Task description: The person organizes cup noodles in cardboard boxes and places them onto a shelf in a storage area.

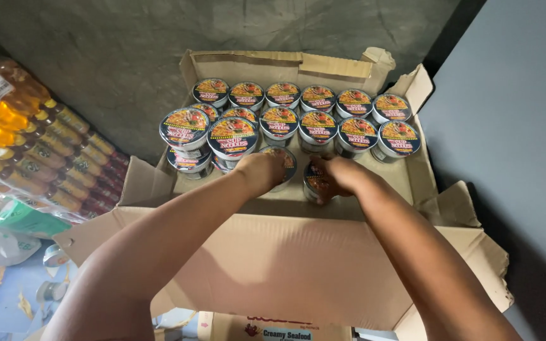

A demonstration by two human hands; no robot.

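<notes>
Fingers first: the left hand (261, 169) is curled over the lid of one noodle cup (284, 165), fingers wrapped down around its rim, so it's clamped on that cup. The right hand (336, 175) does the same on a second cup (314, 180) just beside it, fingers closed around its top edge. Both cups sit in the near row of an open cardboard box (285, 252), close to the front wall, almost touching each other.

Behind the hands it's just more of the same: rows of noodle cups (317, 123) with foil lids, all upright, packed side by side toward the back wall of the box. On the left end a couple of them are stacked, with one raised cup (184, 128) sitting higher than the rest. The right part of the near row is bare cardboard.

The box flaps are folded out on all sides, the right one (456, 205) looking pretty crumpled. Off to the left there's a shrink-wrapped pack of bottles (52, 151) with yellow and orange liquid, lying in rows, plus some plastic-wrapped green packaging (20, 215) below it. Another box (273, 328) peeks out under the front flap. Grey floor (96, 50) beyond, and a grey wall (513, 113) on the right.
</notes>
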